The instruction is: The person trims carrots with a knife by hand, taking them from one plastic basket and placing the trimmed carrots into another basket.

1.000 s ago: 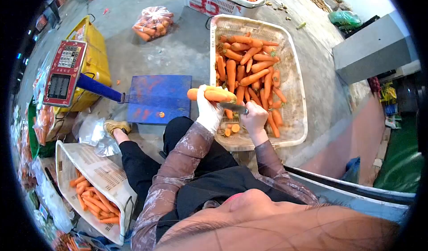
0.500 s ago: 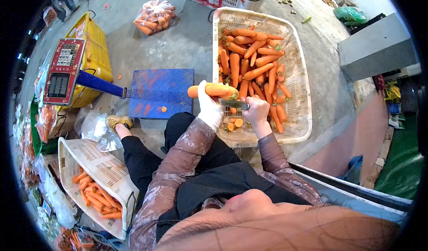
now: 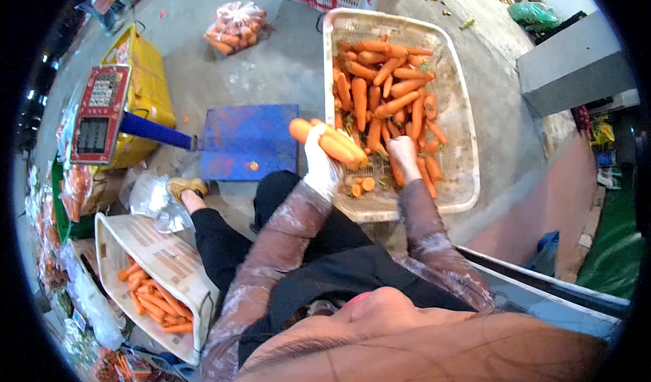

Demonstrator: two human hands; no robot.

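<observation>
My left hand (image 3: 320, 167), in a white glove, is closed around a few carrots (image 3: 340, 147) above the left rim of a white plastic basket (image 3: 456, 195). These carrots lie side by side, tilted down to the right. My bare right hand (image 3: 402, 150) is down at the basket's loose carrots (image 3: 397, 104), its fingers curled into a fist. What it holds is hidden; no knife blade shows. Two round cut carrot ends (image 3: 368, 183) lie near the basket's front left corner.
A blue scale platform (image 3: 249, 141) lies left of the basket, with a red display (image 3: 100, 114) on its arm. A tied bag of carrots (image 3: 236, 28) sits beyond it. A tilted white crate (image 3: 152, 246) with carrots stands by my leg, and a yellow crate (image 3: 144, 77) stands behind the display.
My right hand, which held a knife against the carrot's end, has moved down into the basket, and the knife is out of sight. My left hand's carrots have tilted down to the right.
</observation>
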